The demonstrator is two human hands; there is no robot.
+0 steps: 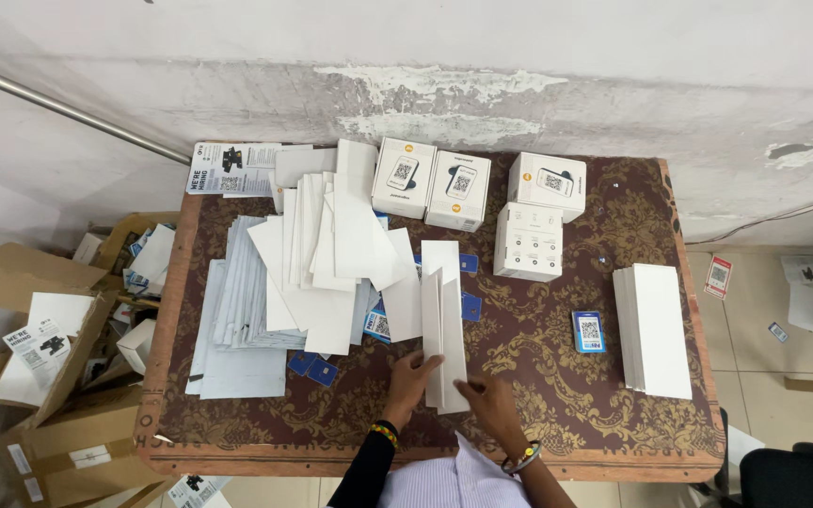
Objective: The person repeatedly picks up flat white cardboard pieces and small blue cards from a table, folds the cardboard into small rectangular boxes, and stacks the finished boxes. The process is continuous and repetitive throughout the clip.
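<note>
While your left hand lies flat and open on the folded white card at the counter's near middle, your open right hand steadies its near corner; press along the crease evenly.

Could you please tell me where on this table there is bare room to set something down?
The patterned brown tabletop is bare between the small blue card and the right hand, and behind the neat white stack toward the far right corner. The left half is crowded: spread white folded sheets, and four white boxes along the back. The left hand touches the folded sheet.
</note>
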